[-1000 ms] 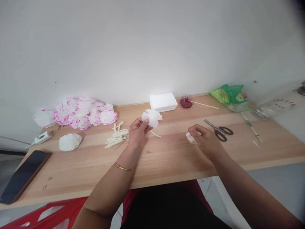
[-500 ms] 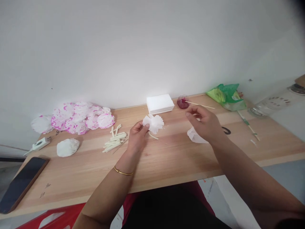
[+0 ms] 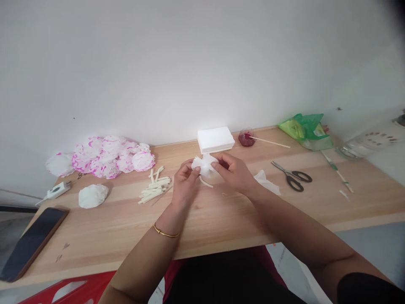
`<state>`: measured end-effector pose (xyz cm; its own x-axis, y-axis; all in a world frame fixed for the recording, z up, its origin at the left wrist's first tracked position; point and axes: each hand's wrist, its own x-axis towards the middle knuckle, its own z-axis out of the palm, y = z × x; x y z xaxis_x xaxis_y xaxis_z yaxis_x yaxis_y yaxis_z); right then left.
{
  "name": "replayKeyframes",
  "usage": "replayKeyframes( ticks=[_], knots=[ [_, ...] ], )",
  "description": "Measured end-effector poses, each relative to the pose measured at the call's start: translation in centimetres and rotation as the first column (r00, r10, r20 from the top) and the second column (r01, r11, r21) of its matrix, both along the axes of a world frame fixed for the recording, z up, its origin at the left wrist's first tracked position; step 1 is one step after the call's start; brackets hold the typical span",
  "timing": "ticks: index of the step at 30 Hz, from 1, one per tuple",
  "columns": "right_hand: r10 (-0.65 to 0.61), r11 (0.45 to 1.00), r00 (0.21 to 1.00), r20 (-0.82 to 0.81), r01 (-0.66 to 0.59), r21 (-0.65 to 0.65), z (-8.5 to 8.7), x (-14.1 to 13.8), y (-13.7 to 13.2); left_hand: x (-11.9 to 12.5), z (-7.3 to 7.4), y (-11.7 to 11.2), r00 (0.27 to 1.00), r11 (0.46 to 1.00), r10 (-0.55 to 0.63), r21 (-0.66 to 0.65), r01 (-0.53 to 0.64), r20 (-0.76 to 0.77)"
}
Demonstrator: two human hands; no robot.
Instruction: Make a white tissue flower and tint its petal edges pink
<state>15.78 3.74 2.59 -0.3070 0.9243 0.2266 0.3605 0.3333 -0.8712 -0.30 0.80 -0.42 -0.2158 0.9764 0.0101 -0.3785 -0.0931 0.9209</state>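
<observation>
My left hand (image 3: 185, 179) pinches a white tissue-paper flower (image 3: 204, 164) from below, just above the wooden table (image 3: 221, 215). My right hand (image 3: 232, 171) has come in from the right and its fingertips grip the same flower. A loose scrap of white tissue (image 3: 267, 181) lies on the table right of my right wrist. One pale strip (image 3: 206, 182) lies under the flower.
A stack of white tissue (image 3: 216, 139) stands behind my hands. Pink-edged paper flowers (image 3: 104, 155) pile at the back left, with a white paper ball (image 3: 93, 195), cut pale strips (image 3: 155, 185) and a phone (image 3: 30, 242). Scissors (image 3: 292, 175), a red dye cup (image 3: 246, 138) with stick and a green bag (image 3: 305, 128) sit right.
My right hand let the tissue scrap drop on the table, rose, then moved left onto the flower. My left hand has kept hold of the flower throughout.
</observation>
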Motion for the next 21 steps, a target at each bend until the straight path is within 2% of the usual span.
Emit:
replayKeyframes(
  ticks=[4,9,11,15,19,21],
  knots=[
    [0.004,1.000,0.999,-0.043,-0.005,-0.024,-0.16,0.20,0.08,0.50,0.53,-0.28,0.976,0.990,-0.124,-0.047,0.135,0.178],
    [-0.006,0.991,0.984,-0.177,-0.017,-0.130,-0.21,0.13,0.17,0.76,0.77,-0.44,0.963,0.971,-0.238,0.038,0.235,0.128],
    [-0.027,0.985,0.974,-0.227,-0.013,-0.172,-0.34,0.25,0.28,0.69,0.78,-0.40,0.949,0.965,-0.264,0.040,0.261,0.174],
    [-0.037,0.979,0.964,-0.264,-0.017,-0.201,-0.76,0.53,0.64,0.55,0.82,-0.34,0.924,0.963,-0.260,0.000,0.271,0.280],
    [0.003,0.977,0.965,-0.263,-0.059,-0.205,-0.98,0.62,0.82,0.68,0.54,-0.44,0.949,0.968,-0.243,-0.009,0.250,0.202],
    [-0.011,0.983,0.971,-0.240,-0.033,-0.179,-0.89,0.69,0.69,0.71,0.28,-0.45,0.969,0.977,-0.209,-0.010,0.213,0.134]
  ],
)
